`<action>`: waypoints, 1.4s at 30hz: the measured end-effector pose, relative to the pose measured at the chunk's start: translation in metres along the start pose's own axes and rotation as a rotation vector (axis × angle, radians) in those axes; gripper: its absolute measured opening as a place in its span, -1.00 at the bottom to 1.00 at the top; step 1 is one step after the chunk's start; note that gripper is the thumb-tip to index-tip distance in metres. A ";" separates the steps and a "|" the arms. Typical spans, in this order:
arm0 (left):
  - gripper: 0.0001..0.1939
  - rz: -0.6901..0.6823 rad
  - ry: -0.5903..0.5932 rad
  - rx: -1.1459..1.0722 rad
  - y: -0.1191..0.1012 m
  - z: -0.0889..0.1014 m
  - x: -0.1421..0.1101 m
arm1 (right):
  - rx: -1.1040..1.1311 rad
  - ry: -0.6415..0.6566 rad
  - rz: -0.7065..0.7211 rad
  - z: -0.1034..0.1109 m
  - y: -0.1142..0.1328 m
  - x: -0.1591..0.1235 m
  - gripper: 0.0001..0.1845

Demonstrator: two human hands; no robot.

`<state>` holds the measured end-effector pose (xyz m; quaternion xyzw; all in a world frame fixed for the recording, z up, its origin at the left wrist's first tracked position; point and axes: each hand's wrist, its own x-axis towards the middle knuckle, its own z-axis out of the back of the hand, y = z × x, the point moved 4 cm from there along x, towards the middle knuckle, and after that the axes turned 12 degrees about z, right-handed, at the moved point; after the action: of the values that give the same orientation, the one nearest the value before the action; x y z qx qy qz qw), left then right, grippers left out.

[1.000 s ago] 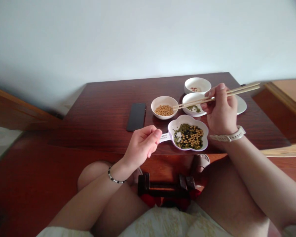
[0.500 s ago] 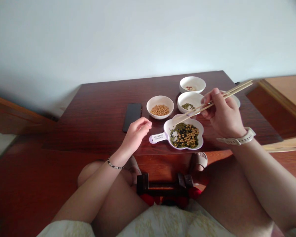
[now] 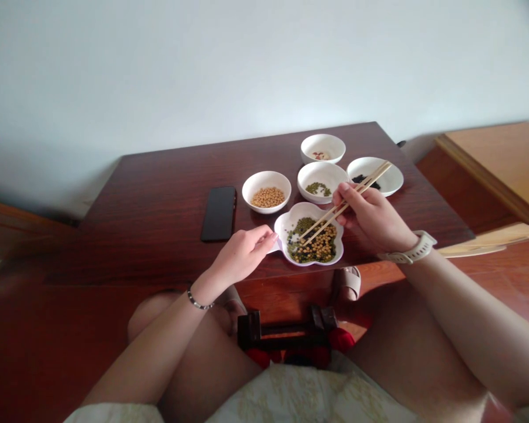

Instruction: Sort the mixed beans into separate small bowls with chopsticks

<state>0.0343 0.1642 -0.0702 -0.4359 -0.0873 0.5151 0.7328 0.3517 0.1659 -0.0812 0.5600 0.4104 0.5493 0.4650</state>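
A flower-shaped white dish (image 3: 286, 218) with a short handle holds mixed yellow, green and black beans near the table's front edge. My right hand (image 3: 370, 218) grips wooden chopsticks (image 3: 348, 201) whose tips reach down into the mixed beans. My left hand (image 3: 242, 254) pinches the dish's handle, which is mostly hidden under the fingers. Behind the dish stand a bowl of yellow beans (image 3: 267, 191), a bowl of green beans (image 3: 321, 179), a bowl with a few reddish beans (image 3: 322, 148) and a shallow dish of black beans (image 3: 377, 173).
A black phone (image 3: 219, 212) lies face down left of the bowls on the dark wooden table (image 3: 167, 194). A lighter wooden surface (image 3: 498, 164) stands to the right. My knees and a dark stool frame (image 3: 286, 332) sit below the table edge.
My right hand has swung the chopsticks from over the yellow-bean bowl down into the mixed dish. My left hand let go of the handle, then took it again.
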 end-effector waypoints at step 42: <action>-0.63 0.001 0.008 -0.015 -0.008 0.003 0.001 | -0.001 0.006 0.063 -0.011 0.002 -0.002 -0.24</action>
<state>0.0384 0.1658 -0.0628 -0.4435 -0.0879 0.5130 0.7297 0.3405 0.1644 -0.0803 0.5708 0.3939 0.5653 0.4466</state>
